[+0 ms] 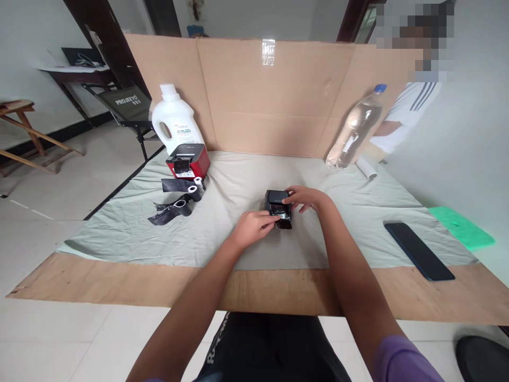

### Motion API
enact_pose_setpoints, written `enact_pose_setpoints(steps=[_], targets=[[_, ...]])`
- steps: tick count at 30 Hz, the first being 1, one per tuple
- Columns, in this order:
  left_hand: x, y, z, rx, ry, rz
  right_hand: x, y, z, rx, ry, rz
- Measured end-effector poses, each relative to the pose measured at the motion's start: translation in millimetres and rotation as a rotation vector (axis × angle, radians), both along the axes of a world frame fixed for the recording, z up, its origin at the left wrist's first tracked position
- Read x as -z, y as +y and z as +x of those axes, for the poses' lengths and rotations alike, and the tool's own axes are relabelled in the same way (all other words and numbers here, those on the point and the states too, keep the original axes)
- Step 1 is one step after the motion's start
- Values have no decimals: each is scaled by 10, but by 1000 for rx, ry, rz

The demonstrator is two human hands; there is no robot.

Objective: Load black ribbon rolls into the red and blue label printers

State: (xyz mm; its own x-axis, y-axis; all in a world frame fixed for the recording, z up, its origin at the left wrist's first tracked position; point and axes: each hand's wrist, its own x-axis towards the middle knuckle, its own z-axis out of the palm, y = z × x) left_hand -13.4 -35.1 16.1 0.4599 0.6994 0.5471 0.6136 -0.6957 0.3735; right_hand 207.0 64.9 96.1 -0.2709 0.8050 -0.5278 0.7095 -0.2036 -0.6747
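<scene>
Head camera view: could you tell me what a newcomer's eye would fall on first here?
First, the two hands meeting at the middle of the cloth-covered table: the left hand and right hand both grip a small black device. Next, the red printer at back left, in front of a white jug, with black ribbon rolls beside it. A clear bottle leans on the cardboard at back right, and a dark phone lies at right.

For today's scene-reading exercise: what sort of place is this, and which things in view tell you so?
Probably a room at home set up as a makeshift work table: a cloth over plywood, a cardboard screen behind, a tiled floor with a folding chair.
</scene>
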Motion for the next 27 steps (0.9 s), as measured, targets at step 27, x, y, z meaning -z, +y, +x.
enact_pose_setpoints(steps=[27], targets=[[11,232,32,-300,-55,-236,396,-138,49,175,524,-11]])
